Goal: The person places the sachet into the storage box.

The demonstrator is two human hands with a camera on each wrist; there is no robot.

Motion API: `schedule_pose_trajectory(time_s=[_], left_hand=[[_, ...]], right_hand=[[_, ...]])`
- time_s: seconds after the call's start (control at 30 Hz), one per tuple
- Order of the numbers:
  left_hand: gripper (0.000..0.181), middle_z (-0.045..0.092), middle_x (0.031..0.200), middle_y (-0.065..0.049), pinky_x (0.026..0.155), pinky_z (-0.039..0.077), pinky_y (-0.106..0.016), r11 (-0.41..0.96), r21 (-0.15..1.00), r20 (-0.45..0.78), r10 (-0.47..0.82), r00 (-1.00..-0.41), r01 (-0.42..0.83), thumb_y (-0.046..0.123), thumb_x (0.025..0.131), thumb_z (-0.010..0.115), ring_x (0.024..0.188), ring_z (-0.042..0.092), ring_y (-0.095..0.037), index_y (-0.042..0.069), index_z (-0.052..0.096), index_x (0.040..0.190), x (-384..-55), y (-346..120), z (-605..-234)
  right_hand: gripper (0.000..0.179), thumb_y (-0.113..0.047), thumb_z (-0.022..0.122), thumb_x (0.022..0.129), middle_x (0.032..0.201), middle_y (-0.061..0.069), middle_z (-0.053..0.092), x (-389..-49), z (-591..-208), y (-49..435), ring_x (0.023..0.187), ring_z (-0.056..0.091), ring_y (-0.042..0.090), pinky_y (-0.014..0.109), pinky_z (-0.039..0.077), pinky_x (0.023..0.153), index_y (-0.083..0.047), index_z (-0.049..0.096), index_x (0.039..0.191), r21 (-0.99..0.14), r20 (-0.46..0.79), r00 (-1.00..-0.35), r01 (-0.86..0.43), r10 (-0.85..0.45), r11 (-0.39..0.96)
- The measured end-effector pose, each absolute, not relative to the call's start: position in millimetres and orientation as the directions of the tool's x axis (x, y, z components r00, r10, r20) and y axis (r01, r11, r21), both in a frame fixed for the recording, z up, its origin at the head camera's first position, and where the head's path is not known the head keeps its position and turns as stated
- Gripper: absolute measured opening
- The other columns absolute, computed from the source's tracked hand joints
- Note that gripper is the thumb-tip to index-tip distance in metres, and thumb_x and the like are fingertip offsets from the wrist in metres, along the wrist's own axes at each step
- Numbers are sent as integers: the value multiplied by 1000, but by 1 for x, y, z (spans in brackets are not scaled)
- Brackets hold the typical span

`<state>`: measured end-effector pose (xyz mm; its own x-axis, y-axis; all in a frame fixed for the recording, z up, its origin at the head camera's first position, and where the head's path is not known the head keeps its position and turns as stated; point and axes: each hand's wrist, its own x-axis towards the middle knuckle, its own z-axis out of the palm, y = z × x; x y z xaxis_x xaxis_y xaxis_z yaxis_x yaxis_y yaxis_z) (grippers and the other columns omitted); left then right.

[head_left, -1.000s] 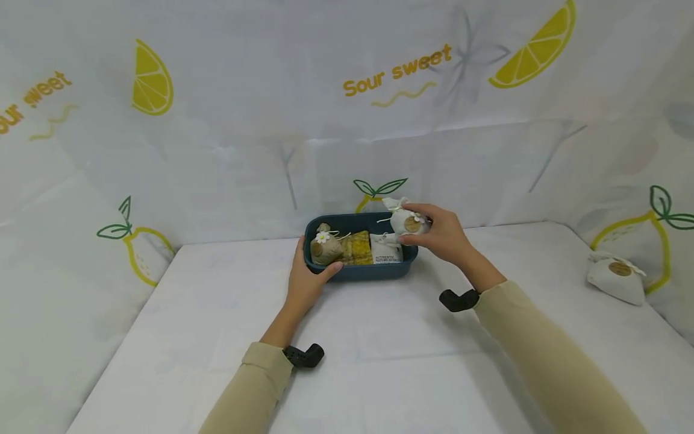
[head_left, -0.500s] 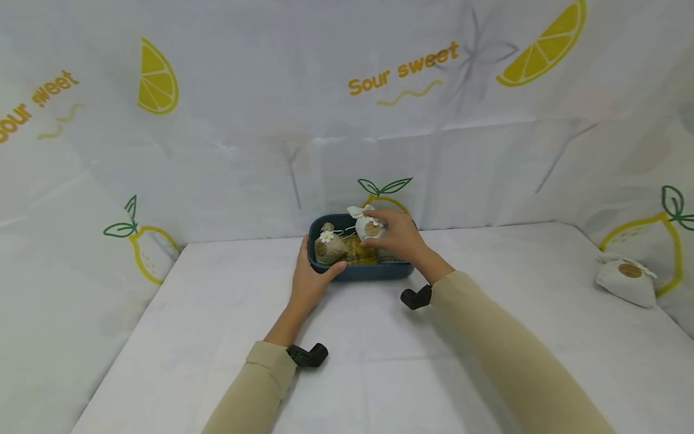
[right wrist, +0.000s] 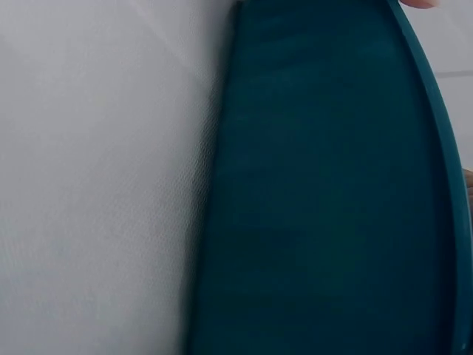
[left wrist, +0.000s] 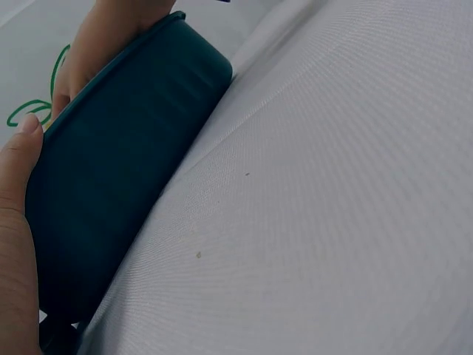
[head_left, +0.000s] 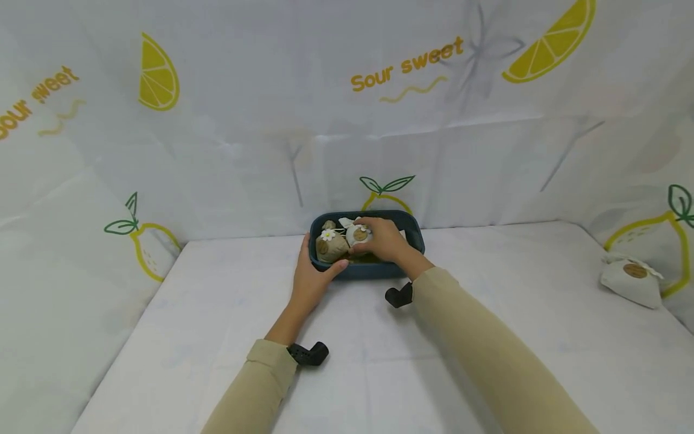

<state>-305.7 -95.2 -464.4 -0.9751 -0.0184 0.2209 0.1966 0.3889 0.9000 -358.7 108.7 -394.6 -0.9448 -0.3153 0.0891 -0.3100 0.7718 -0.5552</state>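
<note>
A dark teal plastic bin (head_left: 374, 272) stands near the table's back edge. At its left end my left hand (head_left: 308, 282) grips it, thumb over the front rim. Inside, at the left, sits a tan cloth pouch (head_left: 332, 249) with a white flower. My right hand (head_left: 386, 241) reaches into the bin and holds a small white drawstring pouch (head_left: 356, 234) with a round brown label, right beside the tan one. That hand mostly hides the yellow and white items beneath it. Both wrist views show mainly the bin's outer wall (left wrist: 111, 155) (right wrist: 318, 185).
Another white pouch (head_left: 631, 282) with a brown label lies at the table's far right. White cloth (head_left: 244, 307) covers the tabletop. Behind the bin rises a white backdrop (head_left: 244, 150) printed with lemons and lettering.
My right hand has carried the white pouch leftward from above the bin's right end and lowered it beside the tan pouch. My left hand keeps its grip on the bin.
</note>
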Motion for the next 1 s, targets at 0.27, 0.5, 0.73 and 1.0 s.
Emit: schedule_pose_trajectory(time_s=[0.27, 0.5, 0.73, 1.0], left_hand=[[114, 18, 170, -7, 126, 24, -53, 390, 900, 218, -22, -976, 192, 56, 82, 79, 158, 20, -27, 17, 10, 164, -306, -95, -465], [115, 16, 171, -7, 125, 24, -55, 383, 904, 214, -15, -977, 192, 59, 81, 78, 158, 19, -28, 19, 10, 164, -306, -94, -465], [114, 18, 170, -6, 126, 24, -54, 385, 905, 205, -23, -978, 181, 56, 81, 79, 157, 20, -27, 19, 10, 164, -305, -92, -463], [113, 17, 171, -7, 126, 23, -55, 391, 902, 206, -20, -978, 182, 54, 83, 79, 158, 19, -28, 16, 11, 164, -304, -95, -462]], right_hand=[[78, -42, 82, 85, 155, 14, 49, -357, -394, 109, 143, 46, 37, 53, 40, 117, -14, 49, 151, -552, 77, -941, -315, -328, 772], [83, -51, 80, 83, 156, 10, 48, -348, -386, 123, 142, 47, 34, 55, 43, 114, -19, 47, 153, -561, 87, -946, -305, -312, 769], [81, -46, 81, 85, 156, 11, 48, -327, -365, 170, 145, 43, 36, 58, 40, 114, -15, 48, 152, -532, 238, -906, -423, -350, 733], [77, -33, 87, 80, 152, 14, 52, -295, -363, 250, 142, 46, 38, 63, 41, 110, -12, 54, 146, -487, 392, -884, -434, -255, 758]])
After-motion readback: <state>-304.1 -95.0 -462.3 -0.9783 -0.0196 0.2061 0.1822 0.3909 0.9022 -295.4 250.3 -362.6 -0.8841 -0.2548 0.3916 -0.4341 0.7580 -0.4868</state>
